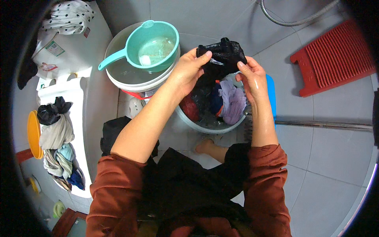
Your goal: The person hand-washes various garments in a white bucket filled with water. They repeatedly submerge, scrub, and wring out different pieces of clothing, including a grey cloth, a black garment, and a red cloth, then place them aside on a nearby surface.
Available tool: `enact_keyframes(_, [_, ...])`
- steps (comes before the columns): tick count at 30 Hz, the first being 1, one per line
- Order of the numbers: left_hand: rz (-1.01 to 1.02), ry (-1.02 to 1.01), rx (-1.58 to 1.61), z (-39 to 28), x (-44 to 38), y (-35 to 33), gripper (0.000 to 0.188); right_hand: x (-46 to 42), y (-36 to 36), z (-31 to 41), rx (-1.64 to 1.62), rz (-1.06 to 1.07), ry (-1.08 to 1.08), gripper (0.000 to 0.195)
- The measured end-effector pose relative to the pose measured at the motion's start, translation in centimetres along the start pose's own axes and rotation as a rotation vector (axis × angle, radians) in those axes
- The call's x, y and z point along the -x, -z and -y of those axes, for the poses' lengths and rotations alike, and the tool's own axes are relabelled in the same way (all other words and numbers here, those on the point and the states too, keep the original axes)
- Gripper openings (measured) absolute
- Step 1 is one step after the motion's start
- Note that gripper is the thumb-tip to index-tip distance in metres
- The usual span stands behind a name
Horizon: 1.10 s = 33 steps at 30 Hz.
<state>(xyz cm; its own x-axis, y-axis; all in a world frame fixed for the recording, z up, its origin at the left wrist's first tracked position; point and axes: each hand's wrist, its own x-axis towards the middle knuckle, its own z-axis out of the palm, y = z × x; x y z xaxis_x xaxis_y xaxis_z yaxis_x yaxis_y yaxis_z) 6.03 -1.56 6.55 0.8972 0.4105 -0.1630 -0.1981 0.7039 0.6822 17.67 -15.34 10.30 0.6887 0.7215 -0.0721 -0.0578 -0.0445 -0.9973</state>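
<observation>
A wet black cloth garment (222, 56) is stretched between my two hands, above a light grey-blue wash basin (204, 129) on the floor. My left hand (192, 69) pinches its left side between thumb and fingers. On the garment's right side, my right hand (252, 77) grips an edge with thumb and fingertips. Part of the black cloth hangs towards the basin. Inside the basin lie a lilac cloth (232, 102), a dark red cloth (189, 108) and a dark blue cloth with orange-red trim (216, 96), in dark water.
A turquoise dipper (152, 46) sits over a white bucket of water (118, 75) to the left. Beyond it, several clothes (57, 136) lie on a white washing machine's lid (80, 118). A red plastic washboard (334, 59) and a metal pole (322, 124) are at right.
</observation>
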Motion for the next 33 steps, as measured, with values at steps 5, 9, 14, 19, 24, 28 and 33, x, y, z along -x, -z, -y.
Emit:
enact_keyframes(5, [0.159,0.169,0.034,0.8,1.2,-0.2,0.029,0.9,-3.6,-2.0,0.781,0.099,0.352,0.081])
enact_keyframes(9, [-0.075,-0.034,-0.189,-2.0,2.8,-1.8,0.036,-1.7,-0.5,0.9,0.836,-0.018,0.387,0.064])
enact_keyframes(14, [-0.2,-0.07,0.056,-5.1,5.2,0.8,0.028,-2.9,-0.5,12.3,0.66,-0.28,0.521,0.037])
enact_keyframes(19, [-0.105,-0.011,0.215,-7.2,7.0,0.4,0.026,-5.3,1.7,18.7,0.147,-0.33,0.865,0.024])
enact_keyframes(24, [-0.14,-0.031,0.308,-7.7,10.3,1.9,0.022,-6.4,3.2,10.6,-0.014,-0.317,0.77,0.026])
enact_keyframes(28, [-0.201,0.144,0.255,-7.5,10.7,0.6,0.017,-9.7,7.1,-7.1,0.576,-0.458,0.322,0.037])
enact_keyframes(33, [-0.181,0.233,0.213,-7.1,9.4,1.7,0.014,-16.0,9.1,-32.9,1.004,-0.264,0.179,0.041])
